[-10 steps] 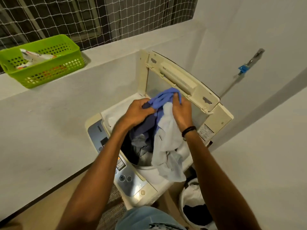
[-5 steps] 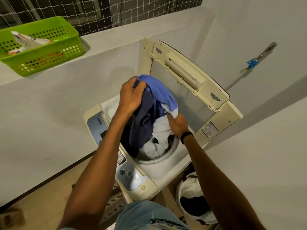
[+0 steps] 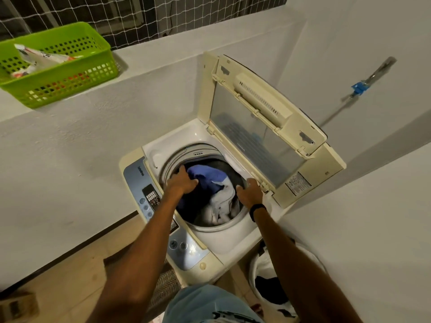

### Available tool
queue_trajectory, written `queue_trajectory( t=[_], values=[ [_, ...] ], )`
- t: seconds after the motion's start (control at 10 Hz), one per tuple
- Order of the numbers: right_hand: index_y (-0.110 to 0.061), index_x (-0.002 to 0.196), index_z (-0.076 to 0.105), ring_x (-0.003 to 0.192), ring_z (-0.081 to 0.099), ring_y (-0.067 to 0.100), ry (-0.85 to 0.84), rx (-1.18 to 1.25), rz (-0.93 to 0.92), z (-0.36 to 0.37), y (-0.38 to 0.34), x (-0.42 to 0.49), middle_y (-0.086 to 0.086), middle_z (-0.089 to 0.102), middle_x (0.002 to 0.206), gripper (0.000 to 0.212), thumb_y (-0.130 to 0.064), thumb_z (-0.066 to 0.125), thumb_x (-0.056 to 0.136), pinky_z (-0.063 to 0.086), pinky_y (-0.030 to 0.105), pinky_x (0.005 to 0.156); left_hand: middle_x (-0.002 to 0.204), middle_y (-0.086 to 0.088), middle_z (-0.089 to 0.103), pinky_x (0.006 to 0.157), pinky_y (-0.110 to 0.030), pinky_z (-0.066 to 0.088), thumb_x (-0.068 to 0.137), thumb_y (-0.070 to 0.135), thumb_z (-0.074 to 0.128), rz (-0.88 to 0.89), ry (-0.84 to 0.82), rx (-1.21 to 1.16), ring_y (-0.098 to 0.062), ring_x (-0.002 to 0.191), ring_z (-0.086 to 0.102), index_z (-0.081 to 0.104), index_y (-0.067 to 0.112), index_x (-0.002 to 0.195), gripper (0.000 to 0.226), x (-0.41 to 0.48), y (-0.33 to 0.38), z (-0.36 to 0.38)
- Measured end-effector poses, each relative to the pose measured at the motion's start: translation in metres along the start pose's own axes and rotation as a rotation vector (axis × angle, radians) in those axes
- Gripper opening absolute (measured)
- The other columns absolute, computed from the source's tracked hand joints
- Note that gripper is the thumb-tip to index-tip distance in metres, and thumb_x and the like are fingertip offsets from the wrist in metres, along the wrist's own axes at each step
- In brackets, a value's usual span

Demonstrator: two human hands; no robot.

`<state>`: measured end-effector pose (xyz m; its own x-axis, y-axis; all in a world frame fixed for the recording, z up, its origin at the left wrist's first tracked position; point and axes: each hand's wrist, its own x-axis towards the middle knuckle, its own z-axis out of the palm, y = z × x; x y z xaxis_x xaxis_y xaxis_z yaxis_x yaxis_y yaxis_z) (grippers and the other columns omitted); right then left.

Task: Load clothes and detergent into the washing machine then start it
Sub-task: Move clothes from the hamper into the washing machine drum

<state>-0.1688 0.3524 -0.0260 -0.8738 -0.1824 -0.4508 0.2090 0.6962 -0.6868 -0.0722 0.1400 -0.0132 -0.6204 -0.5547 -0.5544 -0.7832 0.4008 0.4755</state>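
The top-loading washing machine (image 3: pixel 233 241) stands with its lid (image 3: pixel 256 127) raised. Inside the drum lie a blue garment (image 3: pixel 211 178) and a white garment (image 3: pixel 221 203) over darker clothes. My left hand (image 3: pixel 182 181) is down in the drum's left side, fingers curled into the blue garment. At the drum's right rim, my right hand (image 3: pixel 249 193) rests beside the white garment and holds nothing. A white and red detergent packet (image 3: pixel 42 55) lies in the green basket (image 3: pixel 70 73) on the ledge at upper left.
The blue control panel (image 3: pixel 149 194) runs along the machine's left side. A white laundry bucket (image 3: pixel 258 269) with dark clothes stands on the floor at lower right. A tap with a blue fitting (image 3: pixel 359 87) sticks out of the right wall. Netting covers the window.
Both hands have dropped from above the machine to the drum, taking the blue and white garments down inside. My right hand has let go of the white garment.
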Motion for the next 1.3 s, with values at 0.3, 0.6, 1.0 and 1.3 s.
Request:
queue_trajectory(
  t=[0.3,0.6,1.0,1.3],
  values=[
    [-0.021,0.092,0.069,0.078,0.070,0.016,0.084,0.142,0.072,-0.025,0.104,-0.037,-0.001,0.075,0.085,0.015,-0.026,0.055,0.090,0.058,0.033,0.077,0.122,-0.007,0.067,0.090,-0.031,0.046,0.092,0.035,0.058,0.240,-0.260,-0.052,-0.029,0.114,0.061,0.065,0.017,0.116,0.030,-0.085,0.054,0.120],
    [-0.012,0.075,0.066,0.078,0.067,0.035,0.079,0.369,0.622,-0.085,0.326,-0.103,0.018,0.071,0.082,0.019,-0.012,0.058,0.091,0.059,0.048,0.078,0.114,-0.006,0.070,0.096,-0.033,0.050,0.090,0.028,0.064,0.223,-0.680,0.177,-0.024,0.110,0.064,0.070,0.013,0.111,0.026,-0.132,0.096,0.296],
    [-0.012,0.076,0.058,0.066,0.057,0.023,-0.160,0.544,1.000,0.015,0.633,0.059,0.013,0.062,0.078,0.023,-0.010,0.049,0.097,0.059,0.035,0.063,0.099,-0.006,0.073,0.089,-0.044,0.058,0.083,0.025,0.061,-0.186,-0.610,0.103,-0.026,0.091,0.070,0.071,0.017,0.099,0.020,0.005,0.013,0.605],
    [-0.019,0.154,0.026,0.129,0.048,0.034,0.063,0.744,0.973,0.091,0.765,0.232,0.008,0.037,0.152,0.089,-0.047,0.072,0.084,0.049,0.048,0.099,0.069,-0.003,0.059,0.045,-0.019,0.041,0.088,0.006,0.057,-0.321,-0.594,-0.196,-0.012,0.052,0.056,0.065,0.014,0.082,0.013,0.074,-0.028,0.743]
  ],
)
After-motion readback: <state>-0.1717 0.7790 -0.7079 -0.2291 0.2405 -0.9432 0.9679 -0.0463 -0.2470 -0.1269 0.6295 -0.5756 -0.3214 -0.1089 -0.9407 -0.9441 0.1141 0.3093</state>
